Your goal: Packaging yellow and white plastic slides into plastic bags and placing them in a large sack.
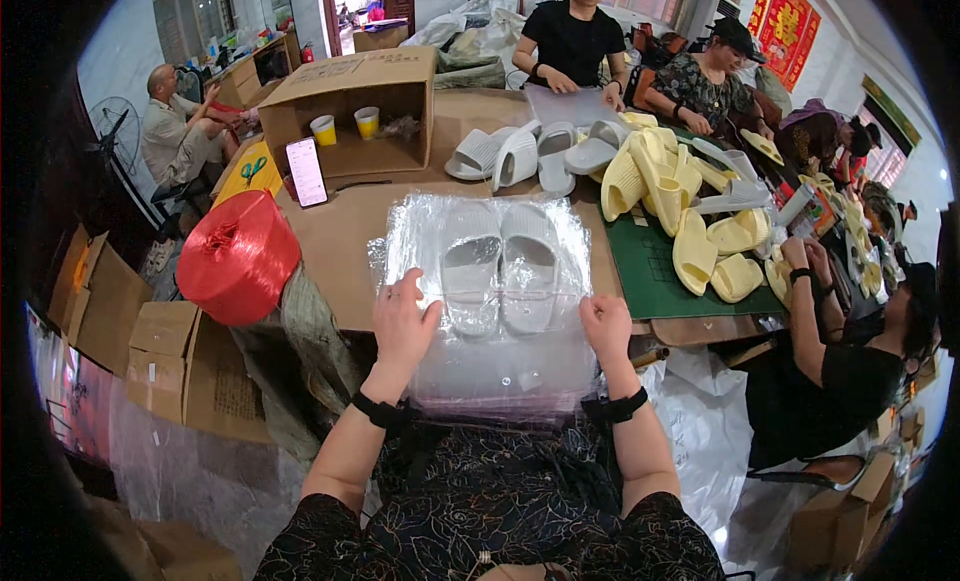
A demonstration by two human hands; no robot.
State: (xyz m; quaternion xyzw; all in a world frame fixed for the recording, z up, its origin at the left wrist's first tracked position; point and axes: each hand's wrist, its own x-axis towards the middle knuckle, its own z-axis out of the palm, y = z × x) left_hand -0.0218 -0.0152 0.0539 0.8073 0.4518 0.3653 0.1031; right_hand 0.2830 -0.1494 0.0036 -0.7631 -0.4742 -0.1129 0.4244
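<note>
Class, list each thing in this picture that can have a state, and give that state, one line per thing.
Clear plastic bag: flat on the table, open end toward the person.
Pair of grey slippers: inside the bag, side by side.
Left hand: pressing on the bag.
Right hand: pressing on the bag.
Cardboard box: open on its side.
Phone: screen lit.

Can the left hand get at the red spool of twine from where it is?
Probably yes. The left hand rests on the clear bag of grey slippers, and the red spool of twine sits just to its left at the table edge, with nothing between them.

Bare tabletop [340,243] left; slipper pile [560,151] blocks beyond.
</note>
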